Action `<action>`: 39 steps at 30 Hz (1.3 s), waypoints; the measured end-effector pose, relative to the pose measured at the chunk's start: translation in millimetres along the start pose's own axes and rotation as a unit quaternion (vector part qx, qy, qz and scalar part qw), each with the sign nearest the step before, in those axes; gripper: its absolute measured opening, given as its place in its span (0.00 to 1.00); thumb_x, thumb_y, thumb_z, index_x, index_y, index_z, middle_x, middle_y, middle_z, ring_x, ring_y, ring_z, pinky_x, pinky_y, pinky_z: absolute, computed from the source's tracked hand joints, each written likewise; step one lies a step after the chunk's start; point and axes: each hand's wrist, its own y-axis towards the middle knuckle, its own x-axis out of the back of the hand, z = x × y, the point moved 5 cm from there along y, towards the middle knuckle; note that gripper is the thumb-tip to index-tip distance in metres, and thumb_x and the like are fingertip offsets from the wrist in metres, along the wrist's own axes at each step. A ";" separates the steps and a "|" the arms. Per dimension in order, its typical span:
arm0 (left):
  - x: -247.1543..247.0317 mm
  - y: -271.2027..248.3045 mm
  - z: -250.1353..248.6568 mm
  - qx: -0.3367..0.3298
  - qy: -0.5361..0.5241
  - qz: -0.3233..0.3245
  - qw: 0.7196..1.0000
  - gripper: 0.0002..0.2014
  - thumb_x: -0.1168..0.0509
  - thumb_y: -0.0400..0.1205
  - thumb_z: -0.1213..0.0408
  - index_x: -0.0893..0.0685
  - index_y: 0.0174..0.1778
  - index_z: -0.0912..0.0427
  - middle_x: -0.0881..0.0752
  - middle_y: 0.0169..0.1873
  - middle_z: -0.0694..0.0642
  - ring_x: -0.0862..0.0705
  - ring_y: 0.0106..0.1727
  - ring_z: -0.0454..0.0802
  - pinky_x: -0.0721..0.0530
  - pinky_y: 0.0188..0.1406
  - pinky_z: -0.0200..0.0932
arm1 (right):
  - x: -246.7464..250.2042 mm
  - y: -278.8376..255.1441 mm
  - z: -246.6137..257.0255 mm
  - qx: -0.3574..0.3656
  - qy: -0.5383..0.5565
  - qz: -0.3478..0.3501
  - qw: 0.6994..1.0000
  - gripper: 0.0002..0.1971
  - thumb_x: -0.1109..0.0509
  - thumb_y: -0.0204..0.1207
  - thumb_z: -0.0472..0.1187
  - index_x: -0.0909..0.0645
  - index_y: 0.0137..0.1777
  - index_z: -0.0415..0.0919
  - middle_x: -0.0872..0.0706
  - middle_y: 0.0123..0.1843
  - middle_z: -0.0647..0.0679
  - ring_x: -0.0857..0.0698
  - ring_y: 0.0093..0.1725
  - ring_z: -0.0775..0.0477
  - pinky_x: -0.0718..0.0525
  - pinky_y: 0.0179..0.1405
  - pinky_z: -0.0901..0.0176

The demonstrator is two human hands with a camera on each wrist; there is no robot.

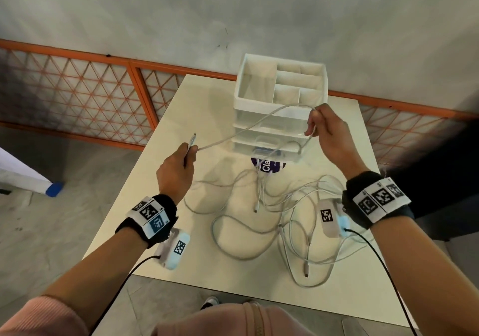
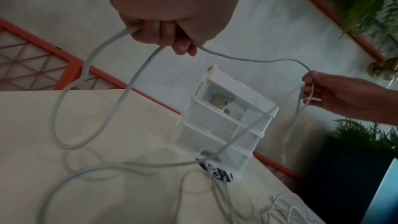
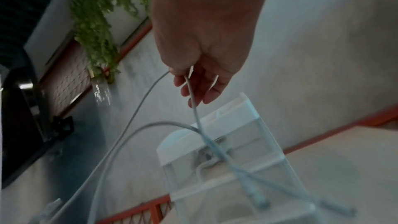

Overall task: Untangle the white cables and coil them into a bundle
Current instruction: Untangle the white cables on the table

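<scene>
A white cable [image 1: 248, 124] stretches in the air between both raised hands. My left hand [image 1: 178, 167] grips it near its plug end [image 1: 193, 138], which sticks up past the fingers; in the left wrist view the left hand [image 2: 163, 37] also holds a hanging loop of cable [image 2: 71, 105]. My right hand [image 1: 326, 131] pinches the same cable at the top of its arc, and in the right wrist view the right hand [image 3: 193, 74] has the cable [image 3: 137, 111] falling away below it. A tangle of white cables [image 1: 282, 221] lies on the table [image 1: 160, 206] beneath.
A white drawer organiser [image 1: 280, 97] with open top compartments stands at the table's far side, just behind the lifted cable. A round purple label [image 1: 268, 167] lies at its foot. An orange lattice fence [image 1: 77, 94] runs behind the table; dark furniture [image 1: 445, 180] stands at right.
</scene>
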 end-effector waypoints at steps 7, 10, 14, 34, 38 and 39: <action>-10.4 1.4 3.7 0.010 -0.041 0.036 0.998 0.16 0.48 0.88 0.57 0.16 0.56 0.57 0.11 0.45 0.56 0.15 0.47 0.61 0.27 0.40 0.45 | -13.3 -10.4 -4.0 -0.002 -0.046 0.106 0.993 0.11 0.42 0.85 0.43 0.19 0.47 0.44 0.16 0.33 0.61 0.26 0.26 0.55 0.25 0.31 0.58; -15.2 -0.4 -26.8 -0.039 -0.126 0.065 0.989 0.17 0.49 0.88 0.57 0.19 0.66 0.54 0.14 0.42 0.48 0.18 0.41 0.47 0.28 0.42 0.40 | -44.3 -24.8 2.5 0.014 -0.034 0.205 0.978 0.12 0.39 0.84 0.40 0.14 0.52 0.39 0.11 0.43 0.59 0.19 0.34 0.62 0.20 0.40 0.67; -31.9 -7.1 -61.5 -0.107 -0.213 0.200 0.951 0.18 0.51 0.89 0.55 0.21 0.69 0.50 0.18 0.63 0.40 0.24 0.62 0.26 0.29 0.63 0.24 | -80.9 -34.7 10.7 -0.013 0.030 0.278 0.960 0.10 0.35 0.81 0.41 0.12 0.51 0.41 0.12 0.43 0.65 0.14 0.45 0.63 0.20 0.47 0.70; -49.9 -5.5 -20.2 0.000 -0.167 0.254 0.953 0.14 0.42 0.86 0.56 0.14 0.42 0.59 0.17 0.21 0.53 0.27 0.19 0.40 0.31 0.25 0.29 | -89.8 -74.8 -188.7 -0.302 -0.268 0.196 0.894 0.17 0.33 0.74 0.28 0.26 0.62 0.26 0.22 0.63 0.29 0.27 0.67 0.31 0.33 0.67 0.46; -59.4 -4.3 -26.7 -0.009 -0.158 0.256 0.954 0.13 0.40 0.85 0.55 0.13 0.41 0.54 0.13 0.29 0.52 0.23 0.24 0.36 0.30 0.27 0.28 | -84.4 -64.6 -188.1 -0.308 -0.222 0.151 0.913 0.12 0.35 0.75 0.27 0.19 0.58 0.27 0.15 0.59 0.30 0.19 0.63 0.32 0.26 0.62 0.51; -61.6 -3.9 -28.4 -0.010 -0.160 0.254 0.954 0.13 0.40 0.85 0.56 0.13 0.40 0.53 0.13 0.31 0.53 0.21 0.28 0.37 0.29 0.28 0.27 | -83.4 -59.0 -184.5 -0.303 -0.216 0.156 0.915 0.12 0.35 0.77 0.30 0.17 0.58 0.28 0.14 0.58 0.31 0.17 0.61 0.32 0.24 0.61 0.52</action>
